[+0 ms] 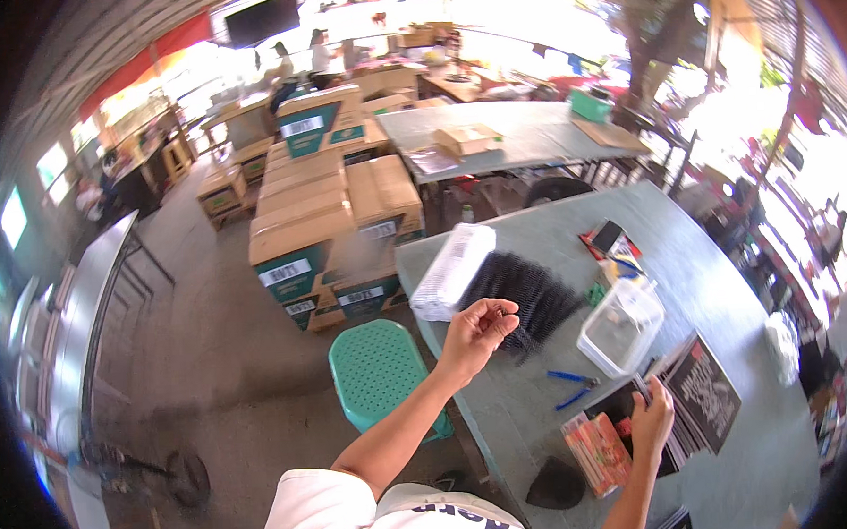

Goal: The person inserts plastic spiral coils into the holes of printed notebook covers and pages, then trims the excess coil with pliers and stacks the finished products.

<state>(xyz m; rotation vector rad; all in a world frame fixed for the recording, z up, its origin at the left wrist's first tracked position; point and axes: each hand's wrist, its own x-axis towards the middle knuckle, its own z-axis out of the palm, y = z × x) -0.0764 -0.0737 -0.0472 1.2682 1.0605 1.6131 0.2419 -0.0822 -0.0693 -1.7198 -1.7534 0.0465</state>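
My left hand (481, 336) is closed in a pinch over the near edge of a pile of thin black strips (538, 293) on the grey table. A small dark bit shows at its fingertips, too small to name. To the right, my right hand (651, 420) has its fingers closed at the edge of black printed cards (703, 394); what they hold is partly hidden. Between the hands lie blue-handled pliers (574, 388) and a clear plastic tub (623, 329). Orange-red packs (597, 451) lie just left of my right hand.
A white wrapped bundle (452, 273) lies at the table's left edge, above a green plastic stool (378, 372). A dark phone (608, 236) is toward the far side. Stacked cartons (317, 212) stand beyond the stool. Another table (531, 132) is behind, with people farther off.
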